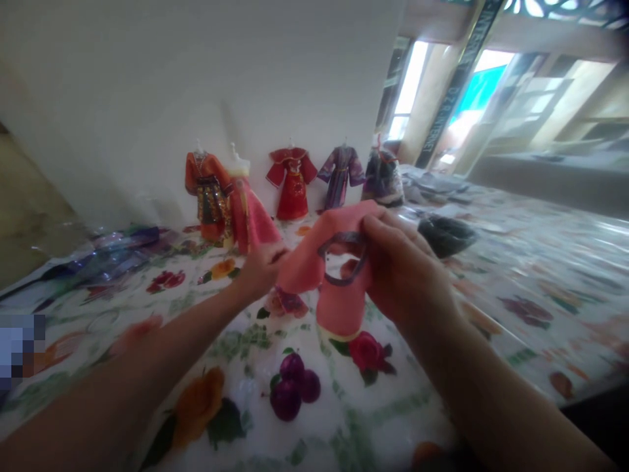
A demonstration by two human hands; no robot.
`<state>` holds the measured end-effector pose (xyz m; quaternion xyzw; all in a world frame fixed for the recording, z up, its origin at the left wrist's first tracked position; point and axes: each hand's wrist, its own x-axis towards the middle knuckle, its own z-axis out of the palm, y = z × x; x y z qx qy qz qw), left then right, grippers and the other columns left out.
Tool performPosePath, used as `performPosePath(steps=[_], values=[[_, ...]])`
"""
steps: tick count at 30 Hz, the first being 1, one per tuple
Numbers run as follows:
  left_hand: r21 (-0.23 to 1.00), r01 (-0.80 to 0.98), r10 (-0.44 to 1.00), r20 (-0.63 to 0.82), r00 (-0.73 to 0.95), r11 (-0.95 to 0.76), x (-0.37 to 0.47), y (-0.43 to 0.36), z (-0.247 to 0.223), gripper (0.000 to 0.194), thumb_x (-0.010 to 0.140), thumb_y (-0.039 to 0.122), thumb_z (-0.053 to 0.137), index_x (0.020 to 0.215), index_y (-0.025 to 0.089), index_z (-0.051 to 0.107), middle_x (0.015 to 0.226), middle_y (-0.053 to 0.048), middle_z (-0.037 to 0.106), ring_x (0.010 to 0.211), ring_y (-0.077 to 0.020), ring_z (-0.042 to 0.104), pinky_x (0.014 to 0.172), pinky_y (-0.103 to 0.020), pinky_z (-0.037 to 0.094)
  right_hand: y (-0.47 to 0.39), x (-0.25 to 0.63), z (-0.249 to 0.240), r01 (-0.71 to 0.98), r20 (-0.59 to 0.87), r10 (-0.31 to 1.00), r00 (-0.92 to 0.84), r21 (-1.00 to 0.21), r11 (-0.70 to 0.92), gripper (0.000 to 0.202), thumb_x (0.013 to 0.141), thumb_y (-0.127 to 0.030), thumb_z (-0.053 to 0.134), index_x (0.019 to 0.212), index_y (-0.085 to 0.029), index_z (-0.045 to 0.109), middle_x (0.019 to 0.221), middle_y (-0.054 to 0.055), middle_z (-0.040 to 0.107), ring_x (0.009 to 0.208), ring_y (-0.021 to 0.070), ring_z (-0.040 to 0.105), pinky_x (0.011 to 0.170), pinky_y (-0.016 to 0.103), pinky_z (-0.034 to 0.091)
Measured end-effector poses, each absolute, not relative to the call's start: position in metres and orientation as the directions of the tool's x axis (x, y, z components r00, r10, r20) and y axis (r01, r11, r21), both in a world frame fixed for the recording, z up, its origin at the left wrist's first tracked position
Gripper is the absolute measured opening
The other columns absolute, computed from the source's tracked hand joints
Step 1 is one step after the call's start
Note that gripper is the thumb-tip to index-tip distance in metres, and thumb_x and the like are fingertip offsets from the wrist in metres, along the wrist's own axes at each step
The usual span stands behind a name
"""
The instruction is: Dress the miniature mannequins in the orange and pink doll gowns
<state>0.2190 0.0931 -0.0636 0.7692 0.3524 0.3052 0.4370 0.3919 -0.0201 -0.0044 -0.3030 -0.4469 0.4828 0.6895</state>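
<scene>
A small pink doll's jacket with a grey-purple edged neck opening is held up above the table. My right hand is closed on its right side, thumb over the cloth near the trim. At the other end, my left hand has its fingers drawn together at the tip of the outstretched sleeve; its fingertips are partly hidden and blurred. Just behind that hand stands a dress form in a pink skirt. A small patterned pink and purple piece shows under the sleeve.
Against the pale wall stand doll forms in an orange robe, a red dress, a purple robe and a dark outfit. Plastic-wrapped stuff lies left; a dark bundle lies right. A fruit-printed cloth covers the table.
</scene>
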Motion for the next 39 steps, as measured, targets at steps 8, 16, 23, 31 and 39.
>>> performPosePath(steps=[8,16,23,31,39], values=[[0.982,0.105,0.898,0.095,0.429,-0.154,0.173,0.049,-0.055,0.033,0.089,0.050,0.056,0.099,0.019,0.061,0.092,-0.004,0.065,0.080,-0.0155,0.061,0.076,-0.029,0.049,-0.021,0.380,-0.013,-0.441,0.320,0.946,0.053,-0.843,0.310,0.007,0.085,-0.028,0.063,0.082,-0.023,0.066,0.075,-0.001,0.064,0.065,0.0133,0.066,0.062,0.026,0.058],[0.982,0.126,0.828,-0.187,0.529,0.141,0.155,0.017,-0.069,0.038,0.083,0.051,0.066,0.096,0.016,0.069,0.098,-0.009,0.069,0.092,-0.0201,0.064,0.079,-0.032,0.049,-0.028,0.372,-0.011,-0.442,0.312,0.949,0.046,-0.846,0.299,0.007,0.087,-0.027,0.061,0.086,-0.023,0.067,0.077,0.000,0.065,0.071,0.0146,0.069,0.054,0.023,0.056],[0.988,-0.143,0.927,-0.005,0.375,0.064,0.167,0.010,-0.058,0.022,0.075,0.028,0.077,0.095,0.019,0.075,0.095,-0.004,0.075,0.087,-0.0161,0.066,0.085,-0.030,0.050,-0.026,0.367,-0.019,-0.384,0.384,0.922,0.055,-0.844,0.375,0.008,0.089,-0.029,0.064,0.084,-0.026,0.070,0.078,-0.003,0.065,0.071,0.0107,0.063,0.063,0.021,0.055],[0.982,-0.172,0.975,0.113,0.192,-0.080,0.124,-0.013,-0.040,0.022,0.078,0.025,0.075,0.100,0.023,0.074,0.091,0.001,0.075,0.081,-0.0131,0.067,0.075,-0.022,0.055,-0.014,0.376,-0.036,-0.063,0.401,0.916,0.022,-0.914,0.402,0.011,0.088,-0.035,0.065,0.085,-0.026,0.070,0.069,-0.001,0.055,0.053,0.0114,0.048,0.043,0.023,0.040],[0.987,-0.148,0.956,0.108,0.271,-0.069,0.102,-0.041,-0.043,0.028,0.079,0.023,0.076,0.106,0.026,0.073,0.103,-0.001,0.075,0.095,-0.0183,0.069,0.086,-0.027,0.056,-0.018,0.364,-0.039,-0.066,0.315,0.940,-0.133,-0.949,0.309,0.013,0.089,-0.034,0.065,0.085,-0.023,0.071,0.068,-0.002,0.055,0.053,0.0084,0.047,0.042,0.020,0.036]])
